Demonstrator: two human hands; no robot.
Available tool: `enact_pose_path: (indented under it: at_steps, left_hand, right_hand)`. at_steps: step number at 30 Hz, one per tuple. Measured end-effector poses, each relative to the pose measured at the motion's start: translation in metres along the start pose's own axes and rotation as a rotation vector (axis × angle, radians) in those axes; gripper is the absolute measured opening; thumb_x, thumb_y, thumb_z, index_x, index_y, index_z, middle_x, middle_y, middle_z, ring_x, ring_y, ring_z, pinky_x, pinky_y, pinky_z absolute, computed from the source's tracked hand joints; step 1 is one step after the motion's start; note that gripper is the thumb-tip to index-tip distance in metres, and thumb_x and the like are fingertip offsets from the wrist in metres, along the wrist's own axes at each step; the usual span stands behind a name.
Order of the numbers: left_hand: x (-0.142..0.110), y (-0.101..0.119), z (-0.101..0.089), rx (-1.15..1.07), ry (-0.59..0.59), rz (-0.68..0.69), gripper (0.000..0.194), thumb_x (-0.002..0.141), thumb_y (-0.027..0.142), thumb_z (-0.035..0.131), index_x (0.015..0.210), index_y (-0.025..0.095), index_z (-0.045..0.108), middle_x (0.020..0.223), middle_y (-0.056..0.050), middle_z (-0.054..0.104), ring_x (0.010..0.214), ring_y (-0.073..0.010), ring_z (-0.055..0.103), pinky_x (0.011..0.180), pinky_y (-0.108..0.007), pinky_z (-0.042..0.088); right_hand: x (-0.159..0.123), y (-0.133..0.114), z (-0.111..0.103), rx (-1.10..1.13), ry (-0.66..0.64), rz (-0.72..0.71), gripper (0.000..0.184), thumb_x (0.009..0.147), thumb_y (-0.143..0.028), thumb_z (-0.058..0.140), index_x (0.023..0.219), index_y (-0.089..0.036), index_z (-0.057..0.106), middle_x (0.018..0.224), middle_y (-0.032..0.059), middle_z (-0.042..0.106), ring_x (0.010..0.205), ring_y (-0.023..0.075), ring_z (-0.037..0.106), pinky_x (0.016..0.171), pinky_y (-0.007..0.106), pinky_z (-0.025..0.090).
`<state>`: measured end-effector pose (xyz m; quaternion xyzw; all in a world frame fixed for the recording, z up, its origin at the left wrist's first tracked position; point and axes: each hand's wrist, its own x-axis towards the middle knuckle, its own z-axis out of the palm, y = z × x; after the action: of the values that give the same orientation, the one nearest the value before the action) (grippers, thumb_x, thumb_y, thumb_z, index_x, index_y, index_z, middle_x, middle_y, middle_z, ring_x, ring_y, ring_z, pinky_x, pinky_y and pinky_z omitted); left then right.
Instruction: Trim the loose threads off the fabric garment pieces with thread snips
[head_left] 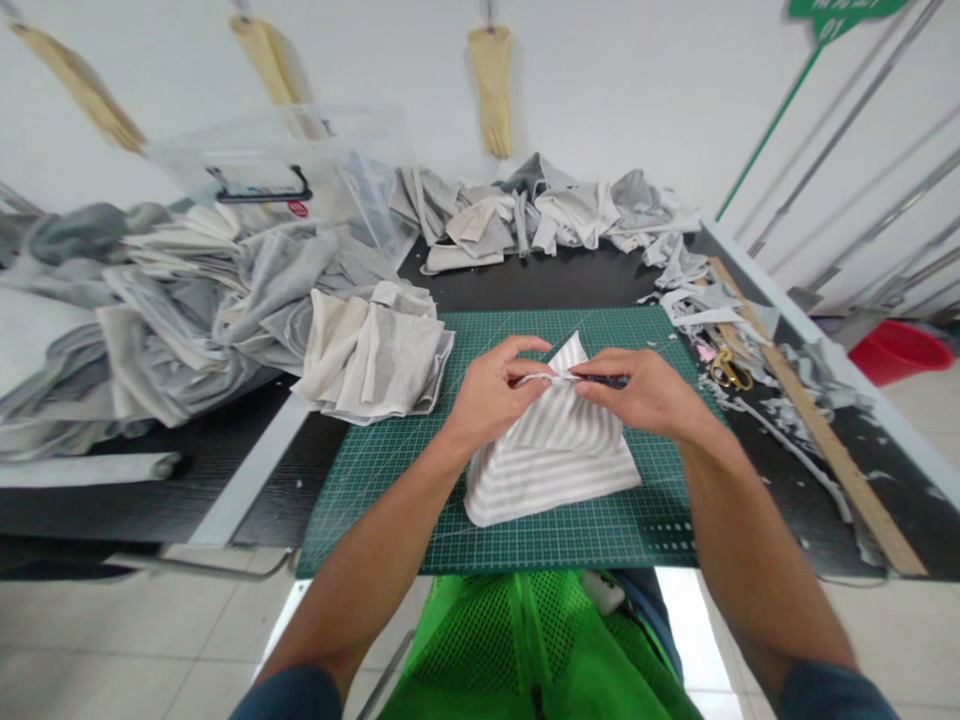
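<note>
A grey-and-white striped cloth (555,485) lies partly folded on a green cutting mat (397,510), its upper part raised between my hands. My left hand (493,390) is closed, pinching a gathered edge of this cloth between thumb and fingers. Opposite it, my right hand (639,390) is closed around a dark, slim tool (604,381) whose tip meets the gathered edge. The fingers hide most of the tool, so its exact kind cannot be made out. A pointed corner of the cloth sticks up just beyond both hands.
Grey and cream cloth pieces (375,350) are piled left of the mat, beside a clear plastic box (255,165). More scraps (525,215) line the back. Gold-handled scissors (727,372), a wooden ruler (832,450) and cut strips lie at right. A red bucket (896,355) stands beyond.
</note>
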<state>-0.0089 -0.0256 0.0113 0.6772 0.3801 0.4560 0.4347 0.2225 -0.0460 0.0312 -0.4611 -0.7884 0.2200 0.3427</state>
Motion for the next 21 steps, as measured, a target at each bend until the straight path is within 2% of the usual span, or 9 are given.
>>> enact_pose_path:
  at_steps: [7,13,21]
  left_hand:
    - [-0.002,0.000,0.002,0.024,0.005,0.007,0.042,0.081,0.026,0.076,0.122,0.021,0.067,0.089,-0.005,0.082,0.072,-0.0167,0.072,0.063,-0.025,0.049]
    - [-0.001,0.000,0.002,0.001,0.007,-0.002,0.041,0.080,0.027,0.077,0.119,0.020,0.065,0.087,-0.004,0.081,0.067,-0.0143,0.069,0.060,-0.023,0.047]
    - [0.000,0.000,0.003,0.003,0.050,-0.004,0.039,0.078,0.024,0.076,0.116,0.020,0.067,0.086,-0.004,0.081,0.065,-0.0135,0.067,0.059,-0.023,0.045]
  right_hand:
    - [-0.001,-0.006,-0.001,0.044,-0.027,-0.009,0.021,0.089,-0.036,0.077,0.105,-0.024,0.084,0.100,0.0064,0.081,0.087,0.0209,0.075,0.076,0.030,0.058]
    - [-0.002,-0.009,0.000,0.002,0.011,-0.055,0.021,0.090,-0.035,0.077,0.105,-0.022,0.083,0.100,0.0069,0.080,0.087,0.0212,0.075,0.079,0.032,0.057]
    - [-0.006,-0.008,-0.011,-0.091,0.105,-0.060,0.019,0.089,-0.032,0.076,0.104,-0.022,0.084,0.100,0.0082,0.081,0.091,0.0242,0.076,0.079,0.034,0.060]
